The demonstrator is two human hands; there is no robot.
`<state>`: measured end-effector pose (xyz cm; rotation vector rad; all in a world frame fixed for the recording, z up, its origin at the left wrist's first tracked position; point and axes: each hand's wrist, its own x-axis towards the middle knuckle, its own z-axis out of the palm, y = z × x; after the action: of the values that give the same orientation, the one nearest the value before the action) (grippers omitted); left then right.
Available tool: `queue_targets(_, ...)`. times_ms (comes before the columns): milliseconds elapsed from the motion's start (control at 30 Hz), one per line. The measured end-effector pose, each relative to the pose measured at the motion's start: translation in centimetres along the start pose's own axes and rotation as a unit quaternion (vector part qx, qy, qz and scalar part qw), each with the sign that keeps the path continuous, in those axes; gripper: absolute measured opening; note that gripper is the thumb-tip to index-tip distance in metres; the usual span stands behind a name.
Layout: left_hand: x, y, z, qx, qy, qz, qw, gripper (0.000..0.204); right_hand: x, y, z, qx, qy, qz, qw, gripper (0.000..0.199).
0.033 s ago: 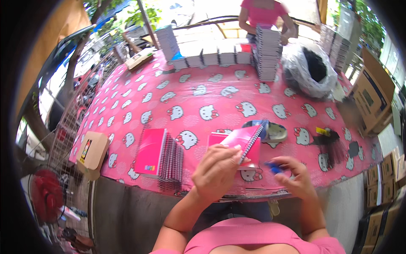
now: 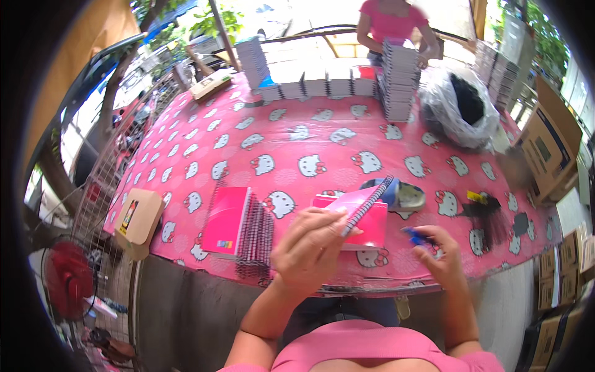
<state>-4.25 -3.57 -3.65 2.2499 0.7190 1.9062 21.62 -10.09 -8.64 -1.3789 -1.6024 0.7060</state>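
Observation:
My left hand (image 2: 310, 245) is closed on a pink spiral notebook (image 2: 354, 201), holding it tilted with its coil edge up toward the right. Beneath it, another pink notebook (image 2: 374, 226) lies on the table. To the right, my right hand (image 2: 441, 253) has its fingers curled round a small blue tool (image 2: 418, 237), whose exact kind I cannot make out. The tool is apart from the notebook. A stack of pink spiral notebooks (image 2: 226, 223) stands left of my left hand. Behind the tilted notebook sits a blue and pale oval item (image 2: 406, 195).
A pink patterned cloth covers the table (image 2: 304, 136). Brown cardboard (image 2: 139, 217) lies at its left edge; dark bristly material (image 2: 486, 217) lies at right. Far back are notebook stacks (image 2: 398, 80), a plastic-lined bag (image 2: 462, 108) and a person in pink (image 2: 393, 25). Cartons (image 2: 545, 146) stand at right.
The view has shifted slightly. My right hand with the blue tool has moved a little farther from me. The tilted notebook stays in my left hand with only a slight shift.

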Motion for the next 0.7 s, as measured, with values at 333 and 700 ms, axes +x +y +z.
queue_targets(333,1.4,3.4,-7.3,0.058,-0.097,-0.015,0.993,0.031,4.0,-10.2,5.0,-0.111,0.043,-0.320,0.940,0.057)
queue_targets(700,-7.7,-7.3,-15.8,0.028,0.367,-0.243,0.897,0.061,14.6,-12.4,24.2,0.136,-0.024,-0.138,0.981,0.031)
